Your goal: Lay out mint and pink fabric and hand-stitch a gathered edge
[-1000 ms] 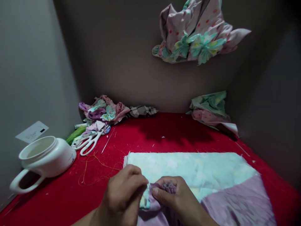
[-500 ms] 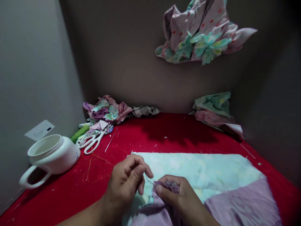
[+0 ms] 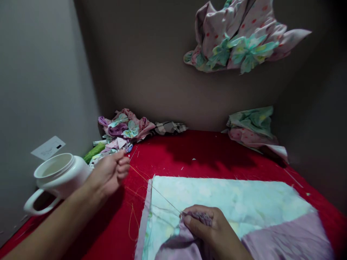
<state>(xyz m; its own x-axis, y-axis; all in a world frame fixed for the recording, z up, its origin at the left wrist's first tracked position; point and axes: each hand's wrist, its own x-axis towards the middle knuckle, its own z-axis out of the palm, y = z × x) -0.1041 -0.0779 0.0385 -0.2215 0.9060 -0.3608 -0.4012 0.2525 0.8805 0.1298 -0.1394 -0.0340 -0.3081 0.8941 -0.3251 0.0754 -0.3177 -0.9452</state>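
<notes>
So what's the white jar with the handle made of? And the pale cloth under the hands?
The white jar looks like smooth, glossy plastic, though glazed ceramic could shine the same way. The pale cloth looks like soft, matte woven fabric, probably cotton: it lies in gentle folds and has tiny loose threads along its edge.

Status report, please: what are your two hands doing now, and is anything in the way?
Left hand raised, thread running to its fingertips. Right hand pinching gathered lilac fabric. White handled jar close beside left hand.
</notes>
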